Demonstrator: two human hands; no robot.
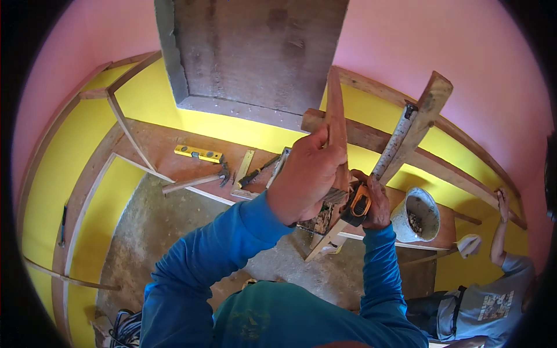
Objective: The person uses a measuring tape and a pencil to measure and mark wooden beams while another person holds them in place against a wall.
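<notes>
Lying on the desk (154, 139) left of centre in the frame are a yellow spirit level (198, 153) and a hammer (192, 182), while mid-frame I can see the worker's left hand (307, 180) clamped around a wooden stick (335, 116) pointing toward the top. Just right of it, the right hand (379, 206) grips an orange-and-black tape measure (360, 201), its blade (395, 141) running along a slanting wooden strip (430, 107) toward the upper right. Farther right come a pale bucket (428, 217) and, at lower right, a grey-shirted co-worker (487, 304).
</notes>
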